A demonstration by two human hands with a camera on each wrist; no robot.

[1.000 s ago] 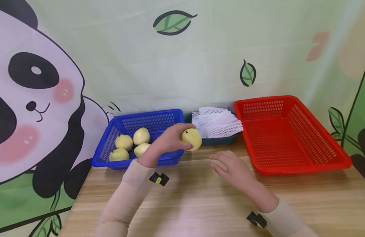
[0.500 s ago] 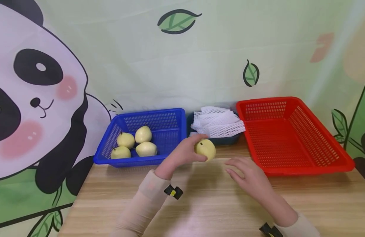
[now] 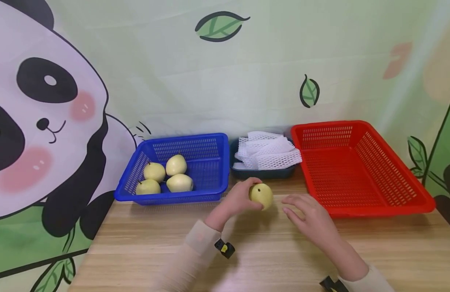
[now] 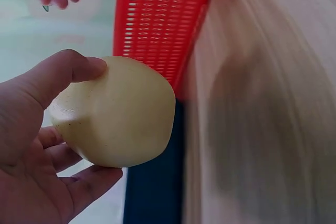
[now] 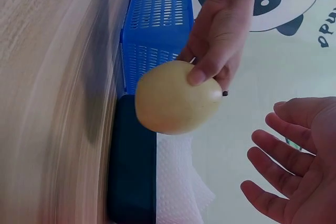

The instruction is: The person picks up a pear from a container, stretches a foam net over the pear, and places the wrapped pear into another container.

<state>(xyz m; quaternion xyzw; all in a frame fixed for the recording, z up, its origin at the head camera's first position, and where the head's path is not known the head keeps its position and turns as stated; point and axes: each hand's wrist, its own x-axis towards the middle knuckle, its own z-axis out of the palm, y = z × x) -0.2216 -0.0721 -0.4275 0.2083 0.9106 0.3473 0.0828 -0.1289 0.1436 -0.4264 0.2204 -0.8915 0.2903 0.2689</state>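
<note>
A pale yellow pear (image 3: 262, 196) is held in my left hand (image 3: 239, 199), thumb on one side and fingers curled round the other. In the left wrist view the pear (image 4: 118, 114) hangs above the wooden table. My right hand (image 3: 310, 217) hovers just to the right of the pear, fingers loosely bent and holding nothing; the right wrist view shows this hand (image 5: 294, 161) with its fingers spread apart. Behind both hands, a dark teal tray (image 3: 263, 174) bears a pile of white foam net sleeves (image 3: 270, 152).
At the left, a blue basket (image 3: 196, 198) contains several more pears (image 3: 180, 183). A large red basket (image 3: 356, 174) stands at the right, with nothing in it. The wooden table (image 3: 268, 259) extends in front, and a panda-printed cloth (image 3: 166, 81) hangs behind.
My left hand has carried the pear right and lower, from near the blue basket to in front of the tray. My right hand has shifted right, staying beside the pear.
</note>
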